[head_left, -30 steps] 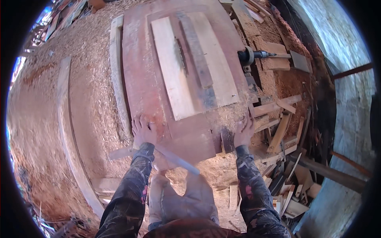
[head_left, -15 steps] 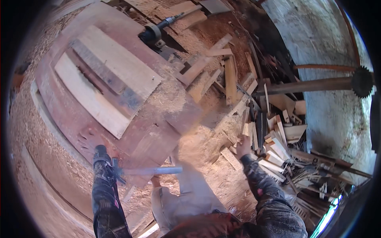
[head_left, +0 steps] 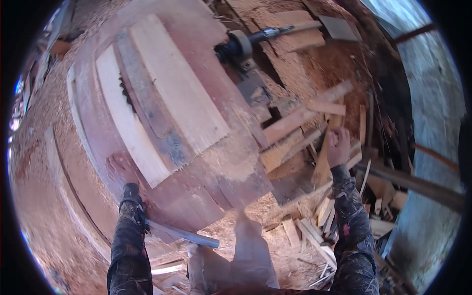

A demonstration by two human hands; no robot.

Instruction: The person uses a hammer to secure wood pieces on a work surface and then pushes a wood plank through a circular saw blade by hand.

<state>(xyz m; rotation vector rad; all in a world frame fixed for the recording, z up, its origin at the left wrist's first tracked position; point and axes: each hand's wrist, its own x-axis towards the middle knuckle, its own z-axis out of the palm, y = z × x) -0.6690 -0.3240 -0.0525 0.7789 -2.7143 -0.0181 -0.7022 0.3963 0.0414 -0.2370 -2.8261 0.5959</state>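
Observation:
My left hand point(head_left: 122, 168) lies flat on the reddish worktable point(head_left: 191, 201), fingers apart, beside the near end of a narrow pale board point(head_left: 129, 130). To its right are a darker, stained strip point(head_left: 150, 103) and a wide pale board point(head_left: 179, 83). A dark toothed saw blade point(head_left: 126, 93) shows along the narrow board's inner edge. Off the table's right side, my right hand point(head_left: 338, 146) hangs above wood offcuts, its fingers curled in and nothing visible in them. A grey pipe-like bar point(head_left: 184, 233) slants along the table's near edge, by my left wrist.
A motor-like machine with a shaft point(head_left: 241, 46) stands beyond the table's right edge. Scrap wood point(head_left: 314, 118) is stacked to the right, with more offcuts point(head_left: 319, 241) near my right forearm. Sawdust point(head_left: 233, 157) covers part of the tabletop. A pale sheet point(head_left: 432, 98) hangs at far right.
My right hand has risen away from the lower offcut pile toward the table's right side. The view has turned, so the table sits further right. My left hand stays on the table.

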